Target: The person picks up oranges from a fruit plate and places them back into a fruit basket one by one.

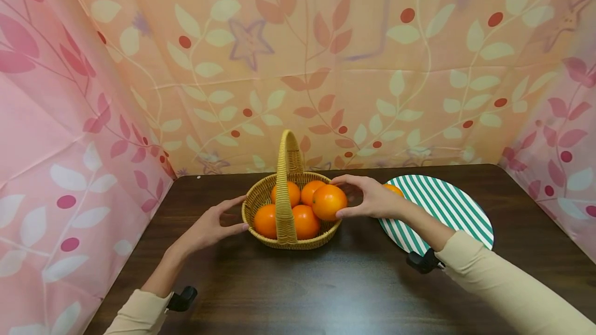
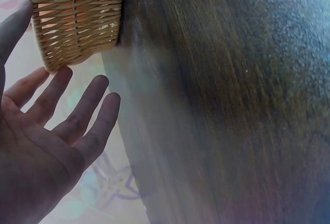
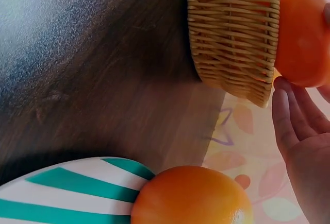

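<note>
A wicker basket (image 1: pixel 265 240) with a tall arched handle stands at the middle of the table, with several oranges (image 1: pixel 304 222) in it. My right hand (image 1: pixel 370 198) holds one more orange (image 1: pixel 329 202) between thumb and fingers at the basket's right rim; in the right wrist view that orange (image 3: pixel 303 38) sits level with the rim. My left hand (image 1: pixel 209 225) is at the basket's left side, thumb and fingers spread and fairly straight. In the left wrist view its fingertips (image 2: pixel 63 74) touch or nearly touch the wicker wall (image 2: pixel 77 23).
On the right lies a round plate (image 1: pixel 458 211) with green and white stripes. Another orange (image 3: pixel 191 195) rests at the plate's left edge, mostly hidden by the right forearm in the head view. Floral cloth (image 1: pixel 326 66) hangs behind the dark wooden table (image 1: pixel 298 293).
</note>
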### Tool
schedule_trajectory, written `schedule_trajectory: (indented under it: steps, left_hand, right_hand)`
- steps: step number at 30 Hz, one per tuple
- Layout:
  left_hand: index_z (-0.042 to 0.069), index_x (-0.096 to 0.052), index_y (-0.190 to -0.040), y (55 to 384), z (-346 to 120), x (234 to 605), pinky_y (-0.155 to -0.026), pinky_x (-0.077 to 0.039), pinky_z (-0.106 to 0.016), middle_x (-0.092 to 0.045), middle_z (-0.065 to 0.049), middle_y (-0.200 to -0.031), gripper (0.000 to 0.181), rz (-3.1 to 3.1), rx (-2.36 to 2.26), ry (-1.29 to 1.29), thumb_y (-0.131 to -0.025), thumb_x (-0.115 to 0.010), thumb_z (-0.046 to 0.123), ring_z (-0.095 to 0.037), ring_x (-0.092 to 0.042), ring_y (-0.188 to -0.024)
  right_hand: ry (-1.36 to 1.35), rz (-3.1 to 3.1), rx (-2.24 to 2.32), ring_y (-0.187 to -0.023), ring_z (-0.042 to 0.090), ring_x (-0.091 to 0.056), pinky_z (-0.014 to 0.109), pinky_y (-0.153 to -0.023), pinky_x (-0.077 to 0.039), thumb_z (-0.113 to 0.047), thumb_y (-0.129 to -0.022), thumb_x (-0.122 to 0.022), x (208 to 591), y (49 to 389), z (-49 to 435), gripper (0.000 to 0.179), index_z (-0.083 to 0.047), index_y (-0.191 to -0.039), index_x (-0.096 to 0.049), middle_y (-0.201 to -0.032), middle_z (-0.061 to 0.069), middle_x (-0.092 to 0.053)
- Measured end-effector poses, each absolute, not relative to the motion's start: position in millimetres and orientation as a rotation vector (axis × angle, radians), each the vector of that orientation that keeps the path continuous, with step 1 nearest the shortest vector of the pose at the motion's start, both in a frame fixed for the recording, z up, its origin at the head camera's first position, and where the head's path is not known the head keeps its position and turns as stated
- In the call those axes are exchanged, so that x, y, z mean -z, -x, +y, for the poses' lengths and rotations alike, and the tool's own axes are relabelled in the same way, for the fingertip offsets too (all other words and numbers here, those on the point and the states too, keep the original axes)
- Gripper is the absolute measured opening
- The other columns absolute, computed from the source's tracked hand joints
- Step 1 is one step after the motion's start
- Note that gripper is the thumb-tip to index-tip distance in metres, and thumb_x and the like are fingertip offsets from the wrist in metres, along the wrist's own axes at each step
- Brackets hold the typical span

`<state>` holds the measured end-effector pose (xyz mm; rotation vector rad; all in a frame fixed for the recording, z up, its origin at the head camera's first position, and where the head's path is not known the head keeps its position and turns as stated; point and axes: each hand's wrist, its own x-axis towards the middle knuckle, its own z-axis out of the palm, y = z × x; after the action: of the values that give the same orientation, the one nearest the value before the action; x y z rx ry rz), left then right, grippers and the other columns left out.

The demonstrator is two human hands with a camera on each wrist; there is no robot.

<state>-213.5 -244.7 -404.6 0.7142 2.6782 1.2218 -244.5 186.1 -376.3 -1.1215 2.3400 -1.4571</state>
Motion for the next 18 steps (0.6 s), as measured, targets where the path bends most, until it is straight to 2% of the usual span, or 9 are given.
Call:
schedule_trajectory:
  steps: [4,10,14,18]
  left_hand:
    - [0.004,-0.044,-0.154,213.4,-245.1,403.8,-0.096,-0.048,-0.061,-0.044,-0.02,-0.153,0.074,2.676,-1.221,-0.702,-0.093,-0.078,0.026,-0.047,-0.057,-0.12]
    - [0.005,-0.044,-0.154,212.9,-245.3,402.6,-0.093,-0.05,-0.061,-0.044,-0.021,-0.152,0.074,2.677,-1.221,-0.689,-0.092,-0.079,0.026,-0.048,-0.058,-0.118]
    - [0.004,-0.044,-0.154,213.2,-245.3,402.7,-0.092,-0.052,-0.059,-0.044,-0.022,-0.151,0.073,2.672,-1.224,-0.69,-0.092,-0.079,0.026,-0.049,-0.057,-0.118]
    - [0.004,-0.044,-0.154,213.7,-245.5,404.0,-0.091,-0.053,-0.057,-0.044,-0.022,-0.152,0.073,2.674,-1.222,-0.695,-0.092,-0.079,0.026,-0.049,-0.057,-0.118]
  right_hand:
    - [1.115,2.413,1.426,-0.109,0.026,-0.065,0.044,-0.09,-0.056,-0.014,-0.083,-0.087,375.3,245.4,193.4,0.059,-0.005,-0.135,-0.06,-0.124,0.007,-0.066]
    - [1.102,2.506,1.465,-0.098,0.029,-0.068,0.04,-0.085,-0.058,-0.008,-0.086,-0.083,372.0,244.7,216.6,0.037,-0.006,-0.12,-0.068,-0.111,0.005,-0.07]
    - [1.088,2.561,1.501,-0.09,0.024,-0.069,0.034,-0.081,-0.058,-0.005,-0.088,-0.08,368.8,242.2,231.8,0.024,-0.008,-0.11,-0.07,-0.101,0.003,-0.071]
    - [1.041,2.617,1.49,-0.089,0.021,-0.068,0.029,-0.08,-0.057,-0.006,-0.089,-0.08,366.4,238.4,246.7,0.022,-0.01,-0.109,-0.07,-0.1,0.006,-0.071]
